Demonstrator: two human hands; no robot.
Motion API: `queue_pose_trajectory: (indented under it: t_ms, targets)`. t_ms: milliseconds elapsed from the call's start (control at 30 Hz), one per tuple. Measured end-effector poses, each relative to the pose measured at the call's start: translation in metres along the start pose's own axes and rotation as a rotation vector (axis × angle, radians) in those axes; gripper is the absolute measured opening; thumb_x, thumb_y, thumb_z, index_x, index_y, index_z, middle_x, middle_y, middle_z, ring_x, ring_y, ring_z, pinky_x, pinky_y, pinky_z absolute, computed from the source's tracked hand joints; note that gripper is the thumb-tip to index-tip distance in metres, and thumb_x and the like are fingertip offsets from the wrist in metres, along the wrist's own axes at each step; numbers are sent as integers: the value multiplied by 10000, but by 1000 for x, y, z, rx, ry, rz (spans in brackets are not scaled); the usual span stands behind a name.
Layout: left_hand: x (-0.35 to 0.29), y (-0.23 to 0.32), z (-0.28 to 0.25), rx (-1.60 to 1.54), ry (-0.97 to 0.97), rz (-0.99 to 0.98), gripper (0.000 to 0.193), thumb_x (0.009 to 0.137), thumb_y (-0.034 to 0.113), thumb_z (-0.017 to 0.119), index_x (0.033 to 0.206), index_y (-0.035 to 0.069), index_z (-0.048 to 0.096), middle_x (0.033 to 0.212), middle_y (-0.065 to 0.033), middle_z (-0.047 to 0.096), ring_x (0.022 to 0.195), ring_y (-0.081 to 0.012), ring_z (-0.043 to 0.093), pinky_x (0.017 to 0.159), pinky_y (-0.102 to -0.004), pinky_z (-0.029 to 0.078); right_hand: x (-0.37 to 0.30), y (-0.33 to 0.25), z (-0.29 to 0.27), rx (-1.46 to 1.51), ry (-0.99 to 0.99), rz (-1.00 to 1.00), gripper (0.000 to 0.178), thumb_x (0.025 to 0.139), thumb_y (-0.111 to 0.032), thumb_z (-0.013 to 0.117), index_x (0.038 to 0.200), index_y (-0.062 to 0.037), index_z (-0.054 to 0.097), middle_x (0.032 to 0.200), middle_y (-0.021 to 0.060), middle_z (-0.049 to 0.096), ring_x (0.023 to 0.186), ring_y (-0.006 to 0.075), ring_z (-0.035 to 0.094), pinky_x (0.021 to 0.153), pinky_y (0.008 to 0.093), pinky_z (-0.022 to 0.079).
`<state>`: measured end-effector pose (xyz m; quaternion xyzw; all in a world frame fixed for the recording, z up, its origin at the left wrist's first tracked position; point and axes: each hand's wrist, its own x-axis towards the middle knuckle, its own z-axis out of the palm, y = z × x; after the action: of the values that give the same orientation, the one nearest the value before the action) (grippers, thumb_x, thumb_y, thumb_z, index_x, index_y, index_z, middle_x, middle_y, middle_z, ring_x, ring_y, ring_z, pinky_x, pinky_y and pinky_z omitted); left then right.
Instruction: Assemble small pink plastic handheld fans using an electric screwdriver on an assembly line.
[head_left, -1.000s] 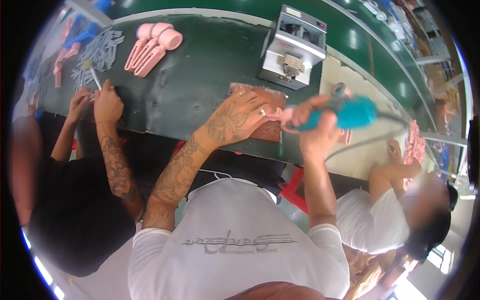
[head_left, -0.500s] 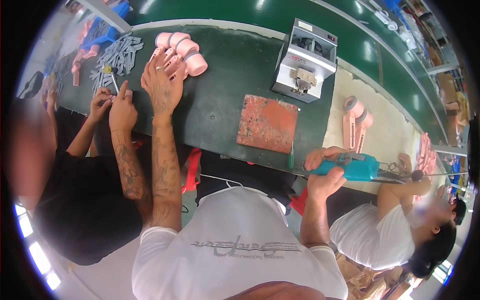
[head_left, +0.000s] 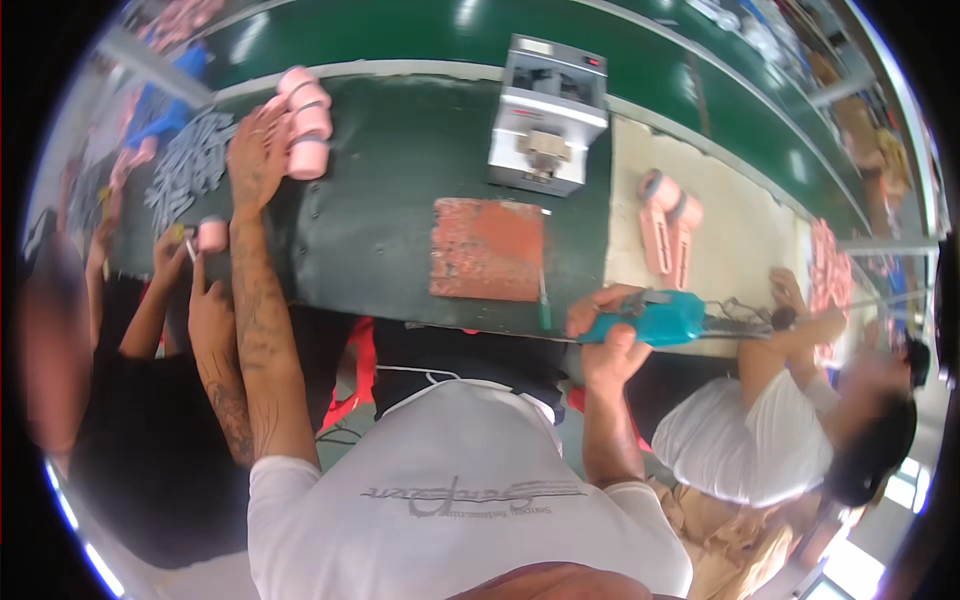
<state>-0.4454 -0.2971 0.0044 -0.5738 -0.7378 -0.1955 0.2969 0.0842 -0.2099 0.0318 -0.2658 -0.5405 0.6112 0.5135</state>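
our left hand [head_left: 258, 165] lies over the pink dryer-shaped pieces [head_left: 309, 122]; our right hand [head_left: 608, 365] grasps a teal power tool [head_left: 662, 318].
we cannot tell whether the left fingers grip; the pieces sit bunched on the left, probably for easy reach, and we hold the tool right of the red board [head_left: 487, 248], presumably out of the way. beneath is a dark green tabletop [head_left: 375, 170], with a silver machine [head_left: 548, 120] behind the board and co-workers [head_left: 165, 440] on both sides.
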Motion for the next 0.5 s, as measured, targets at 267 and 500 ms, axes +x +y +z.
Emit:
queue_pose_trajectory:
  t_ms: [267,500]
  targets:
    - [57,330,-26,-906,-398,21,406,965,415,687,1184,74,705,1104,-142,741,1055,-338,709,932,-434,563,3,-3,4,-27,-21,18,764,911,-688,686,1110,28,509,691,102,551,600,218,549,578,358,467]
    - [86,459,46,-825,-812,299,450,1003,434,591,1328,129,650,1262,-145,676,1050,-345,708,912,-482,570,-13,-14,-1,33,11,27,752,891,-643,754,1126,52,588,730,93,610,652,195,605,595,314,479]
